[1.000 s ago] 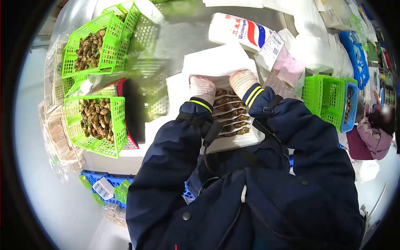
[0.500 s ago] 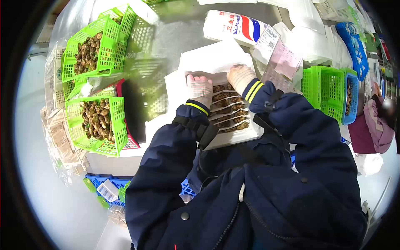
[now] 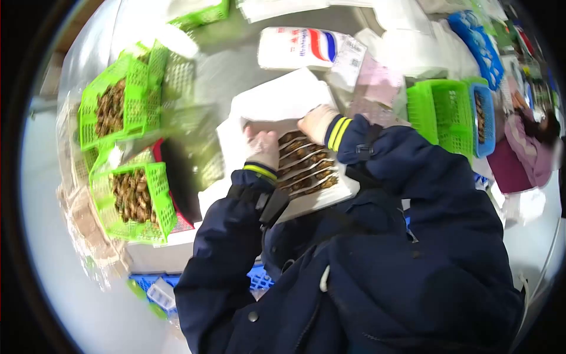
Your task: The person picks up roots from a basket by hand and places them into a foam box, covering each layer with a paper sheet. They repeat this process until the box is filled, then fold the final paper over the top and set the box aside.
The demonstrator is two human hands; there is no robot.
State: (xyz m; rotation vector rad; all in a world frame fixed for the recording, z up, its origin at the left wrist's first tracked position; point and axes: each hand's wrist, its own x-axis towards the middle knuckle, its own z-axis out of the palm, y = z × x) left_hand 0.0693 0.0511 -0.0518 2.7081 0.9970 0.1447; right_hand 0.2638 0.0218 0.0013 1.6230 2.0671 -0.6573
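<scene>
A white box (image 3: 330, 197) stands close against my body, holding rows of brown knobbly pieces (image 3: 300, 154) separated by thin white strips. White paper (image 3: 283, 94) rises over its far side. My left hand (image 3: 263, 147) is at the box's far left corner, its fingers curled on the paper's edge. Across from it, my right hand (image 3: 318, 123) has its fingers closed on the paper at the far right corner. Both hands look covered by thin clear gloves.
Green baskets of brown pieces (image 3: 134, 197) stand at the left. A paper pack (image 3: 298, 48) and printed slips (image 3: 377, 79) lie beyond the box. Green baskets (image 3: 451, 115) and a blue basket (image 3: 486, 121) are at the right. Another person (image 3: 530, 147) is at the far right.
The view has shifted and tilted, so the box and both hands appear further left. Both hands remain at the box's far corners, by the paper.
</scene>
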